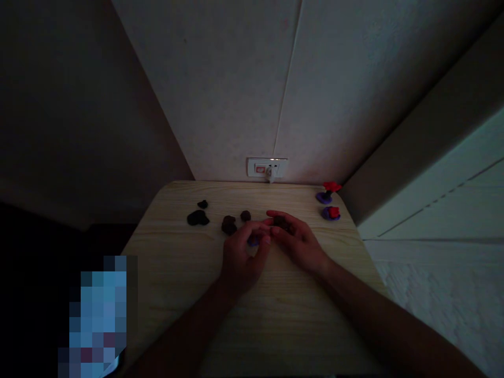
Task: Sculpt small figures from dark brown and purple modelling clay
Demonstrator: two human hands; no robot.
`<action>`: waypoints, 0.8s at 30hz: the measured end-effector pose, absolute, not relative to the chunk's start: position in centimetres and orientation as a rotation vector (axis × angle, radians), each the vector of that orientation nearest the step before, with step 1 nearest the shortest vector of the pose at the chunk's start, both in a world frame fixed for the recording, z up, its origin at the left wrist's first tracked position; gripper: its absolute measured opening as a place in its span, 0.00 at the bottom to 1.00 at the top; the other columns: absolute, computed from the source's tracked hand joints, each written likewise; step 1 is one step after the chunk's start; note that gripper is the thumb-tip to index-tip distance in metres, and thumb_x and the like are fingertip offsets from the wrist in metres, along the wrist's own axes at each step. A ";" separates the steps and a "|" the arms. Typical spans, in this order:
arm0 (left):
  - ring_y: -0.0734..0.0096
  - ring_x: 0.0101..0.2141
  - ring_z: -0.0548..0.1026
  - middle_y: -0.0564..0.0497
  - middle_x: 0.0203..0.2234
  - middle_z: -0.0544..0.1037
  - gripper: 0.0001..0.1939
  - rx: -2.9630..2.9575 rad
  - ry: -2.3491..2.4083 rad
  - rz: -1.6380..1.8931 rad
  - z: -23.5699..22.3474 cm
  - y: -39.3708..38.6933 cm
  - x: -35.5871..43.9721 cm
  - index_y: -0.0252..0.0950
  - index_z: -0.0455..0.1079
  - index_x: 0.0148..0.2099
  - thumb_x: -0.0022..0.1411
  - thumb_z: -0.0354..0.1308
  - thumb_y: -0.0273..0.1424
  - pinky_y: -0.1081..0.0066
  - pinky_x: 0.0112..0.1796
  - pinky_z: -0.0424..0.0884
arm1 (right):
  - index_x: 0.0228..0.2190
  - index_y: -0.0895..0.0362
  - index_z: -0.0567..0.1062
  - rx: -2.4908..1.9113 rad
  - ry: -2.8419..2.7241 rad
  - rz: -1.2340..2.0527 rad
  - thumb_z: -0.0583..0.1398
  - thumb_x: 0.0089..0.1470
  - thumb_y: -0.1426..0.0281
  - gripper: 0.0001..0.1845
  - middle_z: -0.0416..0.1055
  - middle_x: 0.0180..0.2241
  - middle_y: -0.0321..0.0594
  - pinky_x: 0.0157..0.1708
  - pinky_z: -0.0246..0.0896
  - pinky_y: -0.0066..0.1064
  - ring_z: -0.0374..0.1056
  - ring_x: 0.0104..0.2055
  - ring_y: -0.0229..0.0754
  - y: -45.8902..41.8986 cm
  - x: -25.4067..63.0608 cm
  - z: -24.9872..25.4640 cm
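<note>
My right hand (301,244) curls around a dark brown lump (281,223) that looks like modelling clay. Fingers of my left hand (244,254) bend inward and meet the fingertips of the right. Whatever the left fingers pinch is too dark and small to make out. A bit of purple (253,240) shows in the gap between the left thumb and forefinger. Just beyond the left hand, a larger brown lump (228,224) and a small brown ball (245,216) rest on the light wooden table (252,320).
Two black pieces, one large (197,218) and one small (202,204), lie at the left. At the back right stands a red shape on a purple base (324,198), with a red-and-purple piece (331,212) nearer. A wall socket (268,167) holds a plug. The room is dim.
</note>
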State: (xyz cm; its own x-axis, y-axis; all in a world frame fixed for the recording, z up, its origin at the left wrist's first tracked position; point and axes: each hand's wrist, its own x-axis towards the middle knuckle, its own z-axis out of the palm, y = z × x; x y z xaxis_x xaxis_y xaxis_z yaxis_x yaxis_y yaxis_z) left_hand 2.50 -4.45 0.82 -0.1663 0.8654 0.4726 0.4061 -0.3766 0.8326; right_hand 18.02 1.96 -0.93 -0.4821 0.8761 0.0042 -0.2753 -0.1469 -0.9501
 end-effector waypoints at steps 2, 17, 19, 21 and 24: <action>0.72 0.31 0.76 0.52 0.31 0.80 0.06 1.705 1.440 1.551 1.0 -4.4 2.5 0.38 0.72 0.43 0.63 0.58 0.27 0.71 0.35 0.72 | 0.50 0.50 0.78 -0.745 -1.276 1.787 0.70 0.53 0.65 0.22 0.78 0.43 0.39 0.47 0.68 0.35 0.74 0.43 0.41 2.0 18.1 -0.7; 0.71 0.30 0.74 0.53 0.28 0.78 0.05 1.710 1.512 1.494 0.4 -4.4 2.4 0.38 0.72 0.42 0.63 0.58 0.28 0.70 0.34 0.71 | 0.29 0.56 0.76 -0.804 -1.100 1.819 0.67 0.44 0.70 0.07 0.63 0.22 0.30 0.25 0.49 0.27 0.55 0.24 0.34 1.9 17.4 0.4; 0.72 0.30 0.74 0.53 0.28 0.78 0.06 1.715 1.503 1.488 0.4 -4.4 2.4 0.38 0.72 0.43 0.63 0.58 0.28 0.71 0.35 0.71 | 0.24 0.57 0.73 -0.814 -1.076 1.812 0.65 0.44 0.70 0.05 0.60 0.19 0.30 0.22 0.46 0.28 0.52 0.21 0.33 1.9 17.3 0.7; 0.72 0.30 0.74 0.53 0.29 0.79 0.06 1.722 1.493 1.490 0.4 -4.4 2.4 0.37 0.72 0.43 0.63 0.58 0.27 0.71 0.35 0.71 | 0.17 0.56 0.67 -0.849 -1.052 1.769 0.63 0.47 0.66 0.13 0.55 0.15 0.29 0.19 0.41 0.28 0.48 0.19 0.32 1.8 17.3 0.8; 0.73 0.30 0.75 0.53 0.29 0.78 0.05 1.741 1.491 1.497 0.5 -4.4 2.5 0.37 0.72 0.42 0.63 0.57 0.27 0.72 0.35 0.71 | 0.12 0.53 0.58 -0.941 -0.966 1.714 0.62 0.47 0.62 0.22 0.46 0.12 0.27 0.16 0.36 0.29 0.42 0.15 0.31 1.7 17.1 0.7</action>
